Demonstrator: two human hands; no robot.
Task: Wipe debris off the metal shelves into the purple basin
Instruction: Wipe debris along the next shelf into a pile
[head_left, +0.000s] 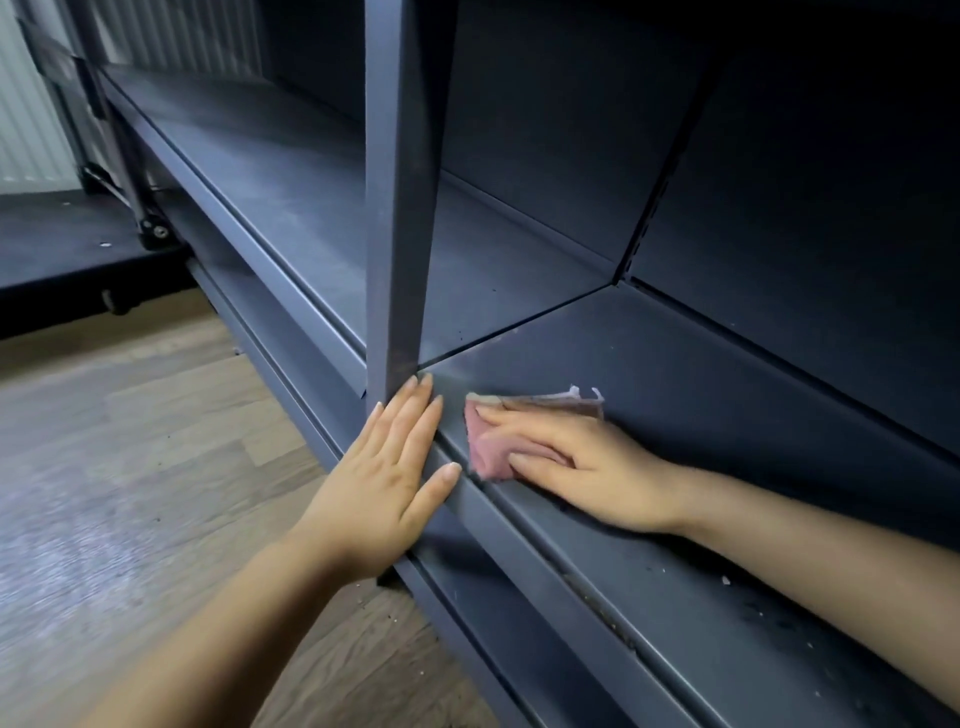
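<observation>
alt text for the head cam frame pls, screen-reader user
A person's right hand presses a pink cloth flat on a dark metal shelf, while the left hand rests open on the shelf's front edge beside an upright post. Specks of debris lie near the right forearm; no basin shows.

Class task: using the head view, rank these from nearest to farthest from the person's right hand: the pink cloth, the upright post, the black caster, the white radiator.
1. pink cloth, pressed flat under the right hand.
2. upright post, just left, beside the left hand.
3. black caster, on the floor far left.
4. white radiator, top-left corner, farthest back.
</observation>
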